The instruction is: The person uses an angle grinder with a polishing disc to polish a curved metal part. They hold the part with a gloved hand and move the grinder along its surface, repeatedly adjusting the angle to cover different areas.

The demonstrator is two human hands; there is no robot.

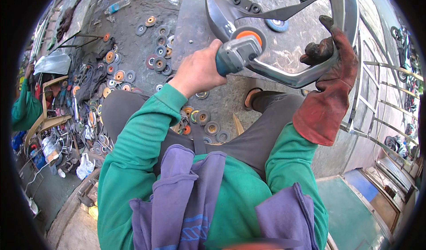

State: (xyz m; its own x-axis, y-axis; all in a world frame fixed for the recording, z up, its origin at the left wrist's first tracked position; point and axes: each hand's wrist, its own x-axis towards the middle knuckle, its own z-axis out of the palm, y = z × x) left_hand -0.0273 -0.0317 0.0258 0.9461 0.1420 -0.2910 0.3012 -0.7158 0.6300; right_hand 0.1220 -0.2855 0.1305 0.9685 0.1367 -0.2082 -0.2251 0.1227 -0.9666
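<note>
My bare left hand is closing its fingers around a teal-and-grey angle grinder, whose orange-centred round disc is sitting right by a curved, polished silver-and-dark metal frame, though I cannot tell whether they are touching. My right hand, in a stained red work glove, is gripping the frame's right side, holding it over a worn grey sheet, while loose round grinding discs are lying on the dark ground to the left.
</note>
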